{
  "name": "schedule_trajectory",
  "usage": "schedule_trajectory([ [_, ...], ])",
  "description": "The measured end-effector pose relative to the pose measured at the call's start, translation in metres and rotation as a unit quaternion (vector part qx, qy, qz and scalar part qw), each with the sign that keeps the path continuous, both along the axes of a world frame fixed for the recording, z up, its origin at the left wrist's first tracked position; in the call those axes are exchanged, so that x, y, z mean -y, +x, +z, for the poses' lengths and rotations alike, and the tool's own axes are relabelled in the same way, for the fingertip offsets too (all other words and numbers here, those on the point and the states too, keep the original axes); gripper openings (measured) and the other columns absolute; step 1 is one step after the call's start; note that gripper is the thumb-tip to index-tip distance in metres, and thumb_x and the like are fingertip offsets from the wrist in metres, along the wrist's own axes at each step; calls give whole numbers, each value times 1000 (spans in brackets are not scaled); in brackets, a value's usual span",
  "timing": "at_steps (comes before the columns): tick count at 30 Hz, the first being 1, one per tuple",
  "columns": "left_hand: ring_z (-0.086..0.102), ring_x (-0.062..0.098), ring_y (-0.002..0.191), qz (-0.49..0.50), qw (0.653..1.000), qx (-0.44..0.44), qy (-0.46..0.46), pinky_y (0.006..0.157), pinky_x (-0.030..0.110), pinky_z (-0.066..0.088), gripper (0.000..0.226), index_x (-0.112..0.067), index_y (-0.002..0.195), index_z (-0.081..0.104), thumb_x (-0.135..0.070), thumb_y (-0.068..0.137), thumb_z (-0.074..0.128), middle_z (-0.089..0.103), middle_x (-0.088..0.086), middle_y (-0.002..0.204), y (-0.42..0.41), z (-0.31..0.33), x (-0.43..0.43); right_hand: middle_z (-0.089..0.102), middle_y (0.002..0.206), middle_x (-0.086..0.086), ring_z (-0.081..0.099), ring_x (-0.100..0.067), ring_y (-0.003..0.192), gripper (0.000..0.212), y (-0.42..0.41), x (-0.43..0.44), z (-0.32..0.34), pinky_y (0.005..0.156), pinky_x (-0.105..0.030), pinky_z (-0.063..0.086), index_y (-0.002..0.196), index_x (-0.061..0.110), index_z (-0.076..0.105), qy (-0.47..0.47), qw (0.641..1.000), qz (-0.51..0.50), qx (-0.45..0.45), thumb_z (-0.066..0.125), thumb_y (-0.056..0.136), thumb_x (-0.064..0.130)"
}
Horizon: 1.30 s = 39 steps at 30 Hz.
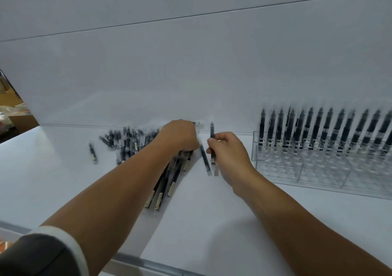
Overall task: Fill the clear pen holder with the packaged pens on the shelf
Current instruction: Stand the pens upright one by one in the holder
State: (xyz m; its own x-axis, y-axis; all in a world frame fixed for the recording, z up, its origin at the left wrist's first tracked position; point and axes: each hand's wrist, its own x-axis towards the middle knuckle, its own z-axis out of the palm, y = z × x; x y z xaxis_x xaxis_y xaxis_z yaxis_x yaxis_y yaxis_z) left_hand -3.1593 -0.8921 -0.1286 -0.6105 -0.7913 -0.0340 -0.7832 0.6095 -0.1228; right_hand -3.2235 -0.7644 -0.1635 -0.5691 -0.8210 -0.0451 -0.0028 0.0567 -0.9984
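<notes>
A heap of black packaged pens (127, 142) lies on the white shelf (63, 182) at centre left. My left hand (180, 135) grips a bundle of these pens (165, 182), whose ends fan out toward me. My right hand (229, 155) holds one packaged pen (212, 131) upright, just right of the bundle. Another pen (204, 158) lies between the two hands. The clear pen holder (318, 169) stands at the right, its back row filled with several upright black pens (331, 127); its front compartments look empty.
A single stray pen (93, 152) lies left of the heap. The shelf's white back wall (191, 74) rises right behind the pens and holder. The shelf's front edge (148, 263) runs across the bottom. Cluttered goods show at far left (12, 114).
</notes>
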Motion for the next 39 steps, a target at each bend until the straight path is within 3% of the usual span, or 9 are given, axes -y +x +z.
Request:
schedule_trajectory([
  [5, 42, 14, 53, -11, 995, 94, -23, 49, 23, 34, 23, -14, 64, 44, -18, 80, 60, 44, -1, 63, -9, 6, -6, 64, 78, -1, 45, -3, 35, 11, -1, -4, 7, 36, -16, 35, 106, 14, 58, -40, 996, 6, 74, 52, 97, 14],
  [9, 45, 14, 55, -1, 992, 122, -10, 50, 22, 36, 19, -15, 67, 48, -21, 79, 62, 48, -2, 64, -14, 10, -7, 66, 76, 4, 46, -2, 40, 14, -5, -6, 9, 39, -15, 37, 109, 14, 60, -56, 994, -6, 91, 53, 97, 17],
  [16, 46, 15, 60, 13, 999, 12, 39, 56, 24, 39, 17, -14, 69, 46, -20, 84, 51, 48, -1, 68, -8, 5, -2, 61, 63, 8, 43, -6, 49, 9, -7, -4, 12, 51, -22, 31, 101, 15, 64, -125, 980, -32, 151, 58, 95, 16],
  [22, 53, 19, 71, -8, 984, -114, 139, 61, 29, 42, 15, -12, 78, 48, -17, 90, 39, 57, 4, 79, -4, -11, -9, 57, 63, 4, 41, -5, 49, 6, -7, -3, 14, 45, -21, 28, 97, 14, 64, -164, 968, -23, 186, 59, 94, 15],
  [26, 57, 19, 79, -32, 984, -107, 140, 72, 34, 49, 17, -15, 85, 51, -28, 87, 40, 59, 3, 84, -7, -24, -17, 56, 65, -1, 46, -3, 46, 12, -7, -3, 14, 41, -18, 32, 102, 8, 64, -180, 962, -12, 204, 59, 93, 15],
  [30, 58, 20, 75, -66, 991, -71, 97, 71, 39, 54, 45, -17, 92, 50, -50, 66, 36, 63, 4, 87, -6, -28, -25, 56, 63, -1, 49, -3, 46, 11, -5, -6, 17, 39, -14, 35, 100, 6, 64, -190, 957, 6, 217, 58, 94, 12],
  [33, 61, 24, 85, -61, 995, -55, 60, 72, 34, 51, 33, -18, 98, 50, -43, 78, 42, 66, 6, 102, -10, -31, -23, 58, 64, -2, 52, -7, 53, 7, 1, -3, 20, 47, -17, 39, 89, 11, 66, -188, 958, 10, 214, 60, 92, 12],
  [37, 52, 23, 117, -127, 989, -70, 40, 97, 32, 40, 31, -9, 124, 51, -20, 101, 34, 57, 8, 128, -10, -28, -28, 60, 65, -1, 55, -6, 55, 6, 2, -14, 30, 51, -15, 40, 93, 11, 66, -194, 970, 29, 142, 60, 93, 11],
  [39, 54, 19, 106, -127, 987, -93, 34, 89, 29, 41, 27, -12, 120, 53, -23, 101, 39, 58, 4, 118, -5, -25, -28, 59, 66, -3, 53, 0, 48, 9, 1, -22, 38, 46, -10, 38, 100, 6, 64, -204, 972, 52, 101, 59, 93, 9],
])
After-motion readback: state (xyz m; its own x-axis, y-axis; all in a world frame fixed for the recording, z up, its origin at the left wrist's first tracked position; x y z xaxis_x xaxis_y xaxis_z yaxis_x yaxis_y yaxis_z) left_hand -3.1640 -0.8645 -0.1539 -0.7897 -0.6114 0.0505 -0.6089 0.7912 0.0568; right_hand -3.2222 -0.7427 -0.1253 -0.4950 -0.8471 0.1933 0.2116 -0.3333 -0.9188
